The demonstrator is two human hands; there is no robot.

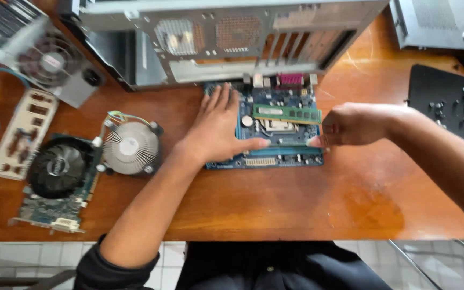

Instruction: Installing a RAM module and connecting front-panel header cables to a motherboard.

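A blue motherboard (283, 102) lies flat on the wooden table (275, 204) in front of an open computer case (216, 37). My left hand (216, 126) rests flat on the board's left part, fingers spread, thumb stretched toward a thin green memory stick (291, 143) lying along a slot near the front edge. My right hand (353, 124) pinches the right end of that stick. A second green memory stick (287, 114) stands in the slot just behind it.
A round finned cooler (131, 147) with wires sits left of the board. Beside it lie a graphics card with black fan (57, 169), a metal port plate (21, 131) and a power supply (49, 59). A black mat (441, 102) with screws is at right.
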